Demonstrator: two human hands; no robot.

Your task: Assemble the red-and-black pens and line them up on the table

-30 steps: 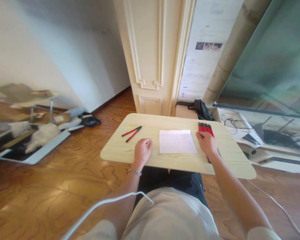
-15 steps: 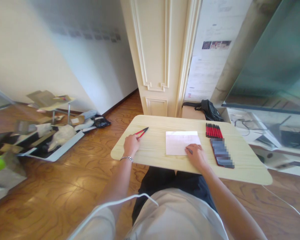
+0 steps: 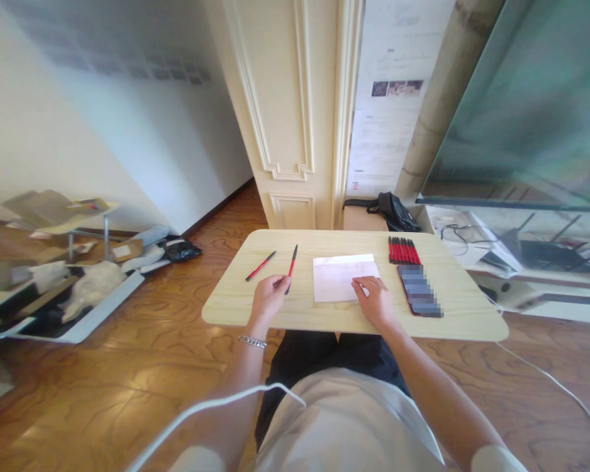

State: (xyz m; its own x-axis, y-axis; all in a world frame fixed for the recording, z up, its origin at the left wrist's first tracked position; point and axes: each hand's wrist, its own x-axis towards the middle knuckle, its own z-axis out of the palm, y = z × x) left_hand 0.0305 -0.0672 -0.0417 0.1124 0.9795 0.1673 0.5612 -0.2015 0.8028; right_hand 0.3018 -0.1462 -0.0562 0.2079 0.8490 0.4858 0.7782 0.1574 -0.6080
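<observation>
My left hand [image 3: 269, 299] is closed in a pinch around the lower part of a red and black pen [image 3: 294, 261], which points away from me. Left of it, a second red and black pen [image 3: 261, 266] lies slanted on the table. On the right part of a white paper [image 3: 341, 285], with a bright strip along its far edge, rests my right hand [image 3: 375, 303]. Its fingers are curled and pressed together at the tips; whether anything small is between them cannot be made out. Several more red pens [image 3: 403, 250] lie side by side at the right.
The pale wooden table [image 3: 452, 288] has rounded corners. A phone [image 3: 419, 290] with a blurred screen lies right of the paper. Behind the table are a black bag [image 3: 393, 211] and a panelled door [image 3: 285, 98]. Boxes and packaging [image 3: 93, 288] cover the floor at left.
My left hand has moved right toward the paper with one pen, leaving the other on the table. My right hand remains at the paper, its fingers shifted slightly. The view has turned a little right.
</observation>
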